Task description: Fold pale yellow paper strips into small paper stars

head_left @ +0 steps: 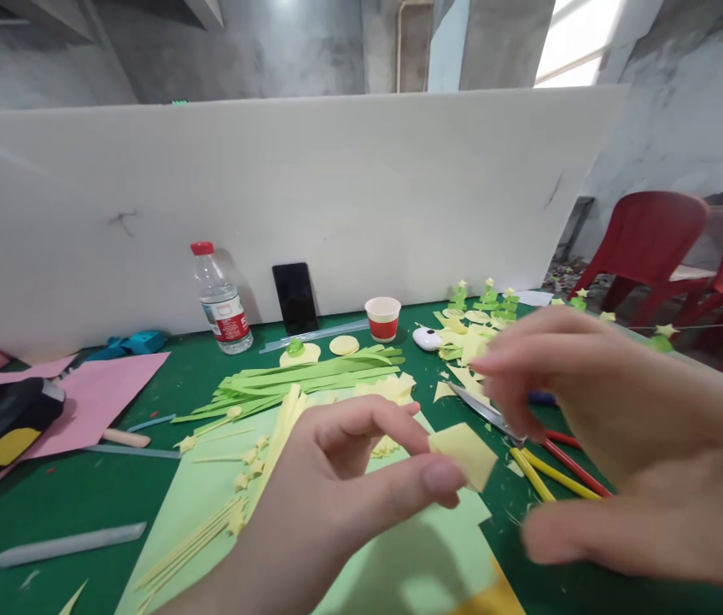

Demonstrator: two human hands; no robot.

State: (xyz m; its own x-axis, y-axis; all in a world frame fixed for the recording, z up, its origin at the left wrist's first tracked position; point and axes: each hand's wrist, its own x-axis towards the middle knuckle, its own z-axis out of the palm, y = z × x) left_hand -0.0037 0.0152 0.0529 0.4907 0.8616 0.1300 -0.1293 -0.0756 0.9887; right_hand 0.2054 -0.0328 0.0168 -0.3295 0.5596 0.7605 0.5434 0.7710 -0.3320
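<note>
Between the thumb and fingers of my left hand (348, 487) is a small folded piece of pale yellow paper (469, 454), held above a light green sheet (425, 564). My right hand (623, 436) is to the right with thumb and fingers spread apart, slightly blurred, and nothing shows between them. Scissors with red and yellow handles (566, 470) lie on the table just behind and below it. Yellow paper strips (281, 436) and small paper stars on thin strips (249, 470) rest on the green sheet, partly hidden by my left hand.
Green strips (316, 373), a paper cup (383, 320), a phone (295, 297) and a water bottle (224, 303) stand or lie toward the white board (335, 196). A glue gun (8, 427) lies on pink paper (105, 384) at left. Star-topped paper trees (487, 297) are at back right.
</note>
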